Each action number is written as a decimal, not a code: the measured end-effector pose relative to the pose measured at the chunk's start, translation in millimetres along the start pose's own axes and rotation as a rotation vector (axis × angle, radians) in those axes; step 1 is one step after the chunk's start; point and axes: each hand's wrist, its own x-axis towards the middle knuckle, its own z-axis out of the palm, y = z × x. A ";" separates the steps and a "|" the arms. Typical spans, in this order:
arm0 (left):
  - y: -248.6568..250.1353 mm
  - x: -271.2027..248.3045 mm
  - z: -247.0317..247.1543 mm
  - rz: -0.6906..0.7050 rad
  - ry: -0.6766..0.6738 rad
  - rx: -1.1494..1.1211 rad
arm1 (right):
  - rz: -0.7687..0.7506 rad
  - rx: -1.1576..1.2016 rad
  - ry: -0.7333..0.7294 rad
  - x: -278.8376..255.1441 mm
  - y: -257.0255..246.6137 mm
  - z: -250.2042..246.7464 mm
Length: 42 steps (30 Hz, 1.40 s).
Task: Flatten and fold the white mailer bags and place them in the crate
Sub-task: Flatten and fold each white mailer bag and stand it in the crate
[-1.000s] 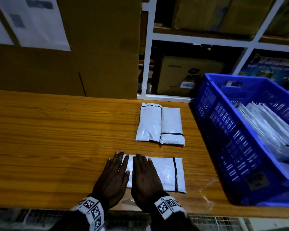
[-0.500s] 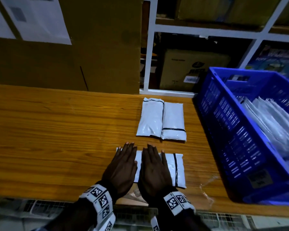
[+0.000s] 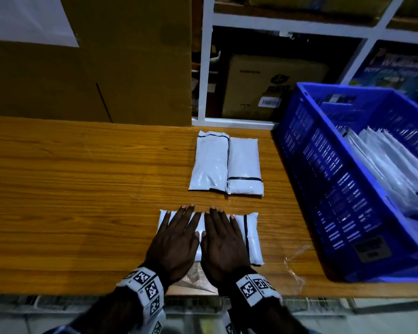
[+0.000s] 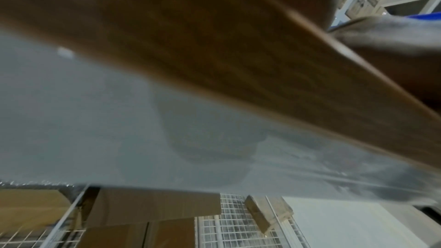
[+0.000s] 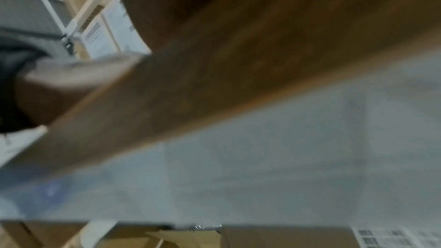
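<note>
White mailer bags (image 3: pixel 227 162) with black stripes, blue crate (image 3: pixel 323 179), orange-brown grained table (image 3: pixel 82 189), seemingly checker-patterned wristbands (image 3: pixel 145 285).

The long brown wooden table (image 3: pixel 82 189) is smooth and a little shiny, with dark lines of grain. The flat white plastic mailer bag (image 3: pixel 252 237) looks smooth and soft, with a faint shine. The big blue plastic crate (image 3: pixel 323 169) has hard walls full of small slots. Crinkly clear plastic wrap (image 3: pixel 295 266) lies shiny on the table. The tall brown cardboard box (image 3: pixel 130 68) looks dull and papery.
</note>
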 end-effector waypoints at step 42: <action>-1.6 -13.9 -15.4 -0.018 -0.087 0.045 | -0.073 -0.054 -0.142 -17.4 -9.7 -13.2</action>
